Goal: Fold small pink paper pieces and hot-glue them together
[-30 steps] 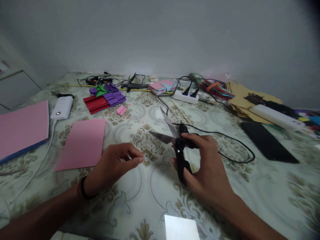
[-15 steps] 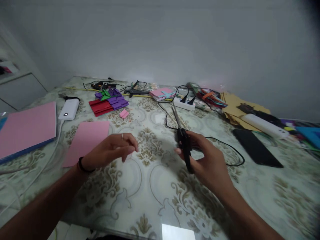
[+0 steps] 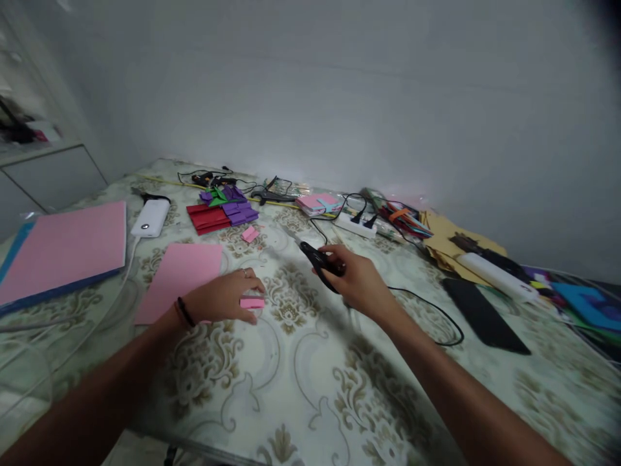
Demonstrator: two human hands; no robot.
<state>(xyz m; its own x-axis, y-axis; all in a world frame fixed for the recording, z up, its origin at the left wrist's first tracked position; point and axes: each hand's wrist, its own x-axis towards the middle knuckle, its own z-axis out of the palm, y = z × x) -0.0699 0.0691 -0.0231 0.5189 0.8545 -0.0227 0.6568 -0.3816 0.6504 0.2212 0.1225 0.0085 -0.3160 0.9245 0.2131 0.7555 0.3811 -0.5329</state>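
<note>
My left hand (image 3: 224,296) is low over the table, thumb and fingers apart. In the gap between them is a small folded pink paper piece (image 3: 252,302), which looks to lie on the tabletop; whether a finger touches it I cannot tell. A pink paper sheet (image 3: 182,272) lies partly beneath that hand. My right hand (image 3: 356,278) is closed around the handles of black-handled scissors (image 3: 315,255), their blades pointing away to the upper left. Another small folded pink paper (image 3: 250,234) lies farther back, near red folded paper (image 3: 208,219) and purple folded paper (image 3: 240,213).
Left: a pink-topped paper stack (image 3: 68,246) and a white power bank (image 3: 151,217) with its cable. Back: a pliers-like black tool (image 3: 272,197), bundled pink papers (image 3: 317,204), a white power strip (image 3: 356,224). Right: a black phone (image 3: 485,316) and brown paper (image 3: 436,239).
My right hand has swung the scissors left, tilting the blades toward the upper left. My left hand's fingers have spread, and the small pink piece now shows between them. The view has shifted slightly.
</note>
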